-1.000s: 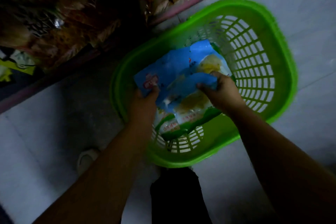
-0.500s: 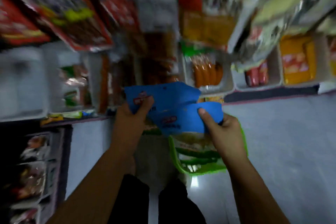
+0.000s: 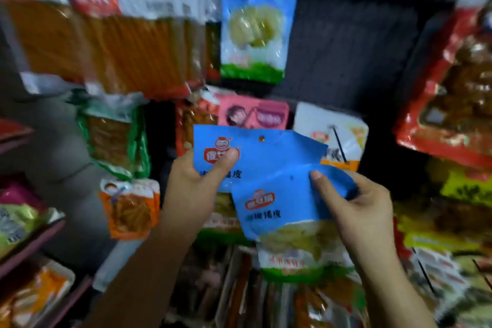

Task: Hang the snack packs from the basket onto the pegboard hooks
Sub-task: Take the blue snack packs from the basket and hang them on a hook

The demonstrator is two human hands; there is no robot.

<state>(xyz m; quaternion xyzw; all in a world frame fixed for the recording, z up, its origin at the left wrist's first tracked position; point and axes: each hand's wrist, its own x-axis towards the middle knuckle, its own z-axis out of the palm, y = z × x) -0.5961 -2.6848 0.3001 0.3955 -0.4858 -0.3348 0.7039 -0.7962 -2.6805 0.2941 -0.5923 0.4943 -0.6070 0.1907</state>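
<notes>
Two blue snack packs are held up in front of the pegboard (image 3: 346,42), a dark panel partly covered by hanging goods. The rear blue pack (image 3: 266,154) is pinched near its upper left corner by the left hand (image 3: 194,184), with the thumb pressed over the red logo; a small hanging hole is visible near its top edge. The front blue pack (image 3: 277,210) overlaps the rear one and is gripped at its upper right edge by the right hand (image 3: 359,210), the grip being clamped on the folded top of the pack; pale yellow contents show through its clear lower window. A matching hung blue pack (image 3: 255,21) is suspended on the pegboard directly above, its clear window showing the same pale contents. To the left, orange stick packs (image 3: 119,45) are hung in a row, and a green-edged pack (image 3: 114,130) and an orange pack (image 3: 130,208) are hung below them. A pink pack (image 3: 255,114) and a white pack (image 3: 332,130) are seen behind the held packs, and red packs (image 3: 452,88) are hung at the right. Compared with the frame one second ago, the green basket is out of view, both packs have been lifted out of it, and the view has been raised from the floor to the display.
</notes>
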